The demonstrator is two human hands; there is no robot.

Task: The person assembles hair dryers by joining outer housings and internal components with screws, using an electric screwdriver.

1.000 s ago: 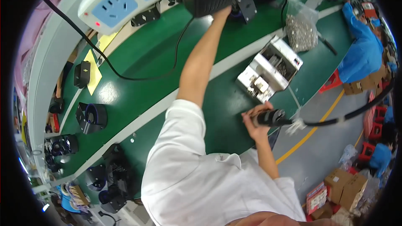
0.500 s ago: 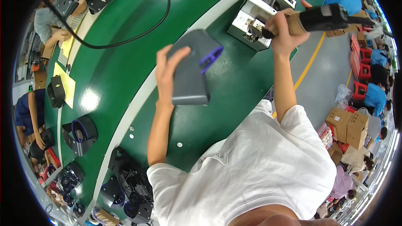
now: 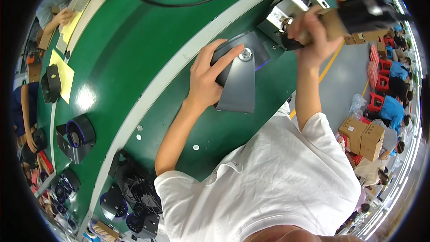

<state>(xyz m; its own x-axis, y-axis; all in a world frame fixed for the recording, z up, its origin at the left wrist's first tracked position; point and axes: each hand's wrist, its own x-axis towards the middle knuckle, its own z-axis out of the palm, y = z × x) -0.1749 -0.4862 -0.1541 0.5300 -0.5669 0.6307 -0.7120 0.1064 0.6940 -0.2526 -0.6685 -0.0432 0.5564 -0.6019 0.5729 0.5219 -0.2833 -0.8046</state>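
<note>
My left hand is closed around a dark grey angled housing with a purple-blue rim, holding it over the green work surface. A round silver metal piece shows on the housing's upturned side, close to my fingertips. My right hand grips a power screwdriver with a black body and a tan-wrapped grip. Motion blurs the tool, and its dark nose points left toward the housing, apart from it. Behind that nose stands a white parts box, partly hidden by the hand.
A pale rail runs along the bench beside a green belt. Similar black housings lie at left, and more sit with black plastic at lower left. A black cable hangs above the belt. Other people work nearby.
My left hand has moved right with the housing and turned it, so the silver piece now shows. The screwdriver in my right hand has shifted slightly right; the whole view has shifted too.
</note>
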